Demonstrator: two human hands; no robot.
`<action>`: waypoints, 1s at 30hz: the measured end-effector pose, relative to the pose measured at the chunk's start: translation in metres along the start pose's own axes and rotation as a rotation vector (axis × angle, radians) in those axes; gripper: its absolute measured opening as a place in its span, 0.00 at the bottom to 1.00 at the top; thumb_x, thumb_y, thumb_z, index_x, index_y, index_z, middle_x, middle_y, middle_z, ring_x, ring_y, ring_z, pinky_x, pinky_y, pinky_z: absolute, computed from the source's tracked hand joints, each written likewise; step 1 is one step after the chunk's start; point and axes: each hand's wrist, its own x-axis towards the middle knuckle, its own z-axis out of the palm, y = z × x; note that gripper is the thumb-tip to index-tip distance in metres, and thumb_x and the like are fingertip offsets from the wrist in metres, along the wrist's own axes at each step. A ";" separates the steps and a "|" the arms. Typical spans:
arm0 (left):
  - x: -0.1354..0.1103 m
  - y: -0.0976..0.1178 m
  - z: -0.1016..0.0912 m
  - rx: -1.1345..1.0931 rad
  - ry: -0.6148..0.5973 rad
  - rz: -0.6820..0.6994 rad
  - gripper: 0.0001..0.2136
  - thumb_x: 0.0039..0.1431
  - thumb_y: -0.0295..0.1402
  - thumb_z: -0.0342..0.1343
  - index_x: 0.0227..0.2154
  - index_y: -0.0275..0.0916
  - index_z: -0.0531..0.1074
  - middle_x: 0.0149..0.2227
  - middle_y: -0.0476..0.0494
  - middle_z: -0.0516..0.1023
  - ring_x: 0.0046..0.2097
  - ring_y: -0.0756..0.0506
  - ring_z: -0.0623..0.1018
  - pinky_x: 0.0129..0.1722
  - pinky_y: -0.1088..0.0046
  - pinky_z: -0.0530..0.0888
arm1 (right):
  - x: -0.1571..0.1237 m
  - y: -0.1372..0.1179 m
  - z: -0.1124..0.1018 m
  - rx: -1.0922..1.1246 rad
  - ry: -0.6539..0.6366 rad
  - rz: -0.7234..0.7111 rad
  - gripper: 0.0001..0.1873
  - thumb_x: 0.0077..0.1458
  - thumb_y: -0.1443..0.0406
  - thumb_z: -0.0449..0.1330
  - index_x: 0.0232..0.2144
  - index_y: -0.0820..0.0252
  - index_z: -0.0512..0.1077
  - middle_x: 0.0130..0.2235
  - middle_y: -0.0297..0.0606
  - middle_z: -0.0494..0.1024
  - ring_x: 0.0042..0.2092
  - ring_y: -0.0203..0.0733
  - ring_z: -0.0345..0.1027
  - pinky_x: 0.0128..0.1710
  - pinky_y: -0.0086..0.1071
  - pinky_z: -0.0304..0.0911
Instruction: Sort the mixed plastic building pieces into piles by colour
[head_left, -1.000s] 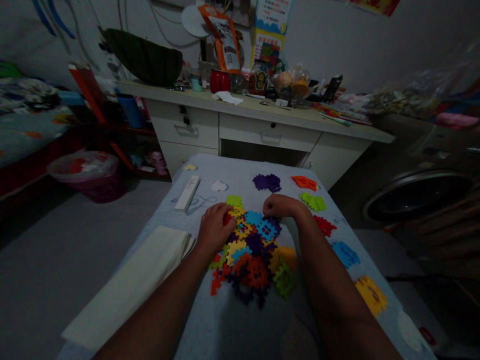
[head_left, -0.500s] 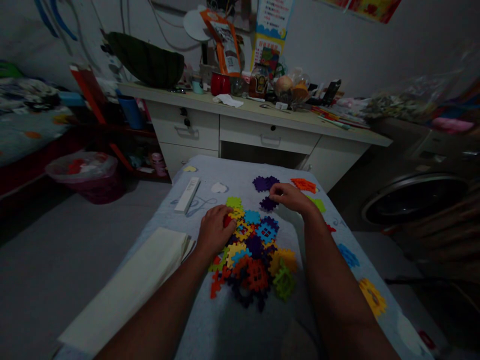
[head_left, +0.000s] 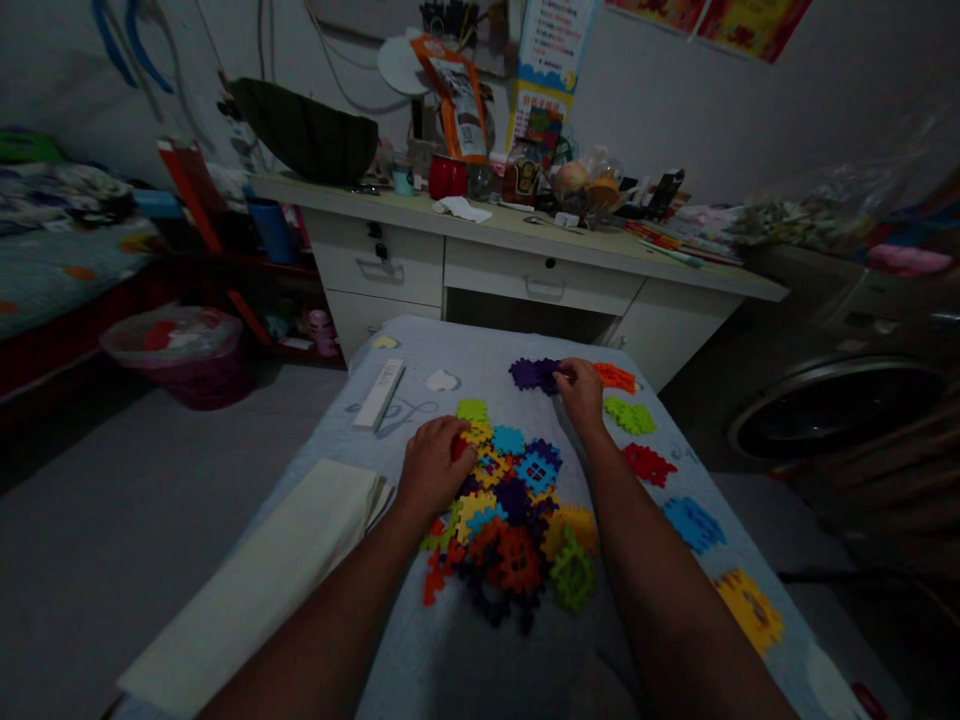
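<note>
A heap of interlocking plastic tiles in many colours lies in the middle of the cloth-covered table. My left hand rests curled on the heap's left edge, fingers closed on a red tile. My right hand reaches to the far side and pinches a purple tile at the purple stack. Sorted groups run along the right edge: orange, green, red, blue, yellow.
A folded cream cloth lies at the table's left. A white flat box and a small white piece sit further back. Beyond stands a cluttered white desk. A bin is on the floor at left.
My right hand lifted a purple tile off the heap and carried it away from me to the purple stack. My left hand stayed on the heap.
</note>
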 end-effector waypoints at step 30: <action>0.001 -0.002 0.002 0.009 0.014 0.015 0.16 0.59 0.38 0.51 0.48 0.41 0.73 0.53 0.40 0.75 0.55 0.37 0.72 0.57 0.55 0.67 | -0.006 -0.045 -0.045 -0.056 -1.195 0.169 0.07 0.47 0.65 0.63 0.31 0.61 0.76 0.29 0.33 0.76 0.28 0.33 0.66 0.27 0.26 0.60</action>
